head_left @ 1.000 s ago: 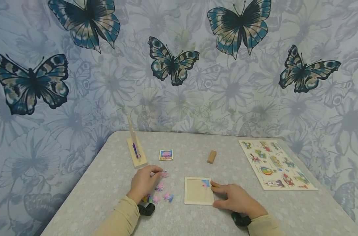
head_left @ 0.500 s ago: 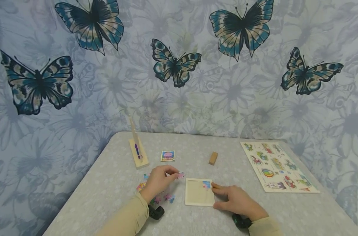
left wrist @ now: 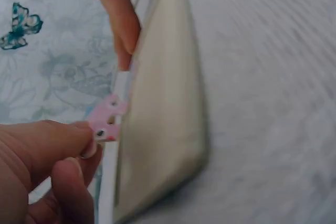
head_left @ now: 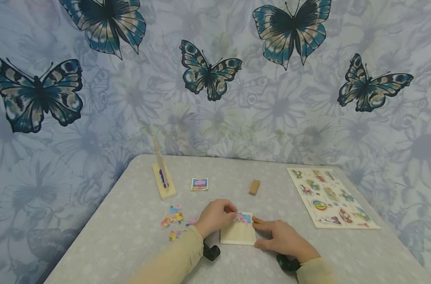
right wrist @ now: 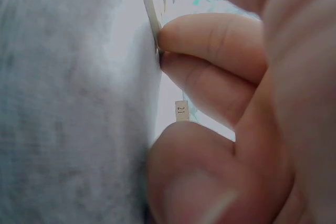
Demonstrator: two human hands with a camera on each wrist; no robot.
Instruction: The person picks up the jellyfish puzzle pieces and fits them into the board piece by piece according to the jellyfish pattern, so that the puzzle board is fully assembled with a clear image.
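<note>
My left hand (head_left: 217, 216) pinches a pink jigsaw piece (left wrist: 107, 119) between thumb and fingers, at the far part of a pale wooden puzzle tray (head_left: 238, 238). In the left wrist view this piece, with printed eyes, overlaps the tray's rim; whether it sits in the tray I cannot tell. Beside it a blue-and-pink piece (head_left: 248, 218) lies in the tray's far right corner. My right hand (head_left: 283, 238) rests on the table with its fingertips and thumb against the tray's right edge. Several loose jigsaw pieces (head_left: 173, 219) lie left of the tray, partly behind my left forearm.
Farther back are a small picture card (head_left: 199, 184) and a wooden block (head_left: 254, 187). A wooden stand with an upright panel (head_left: 163, 183) is at the back left. To the right lies a large board with printed pictures (head_left: 330, 199). A patterned wall borders the table's far edge.
My left hand has carried the pink piece rightward from the loose pieces to the tray's far part. More loose pieces now show at the left. My right hand has stayed at the tray's edge.
</note>
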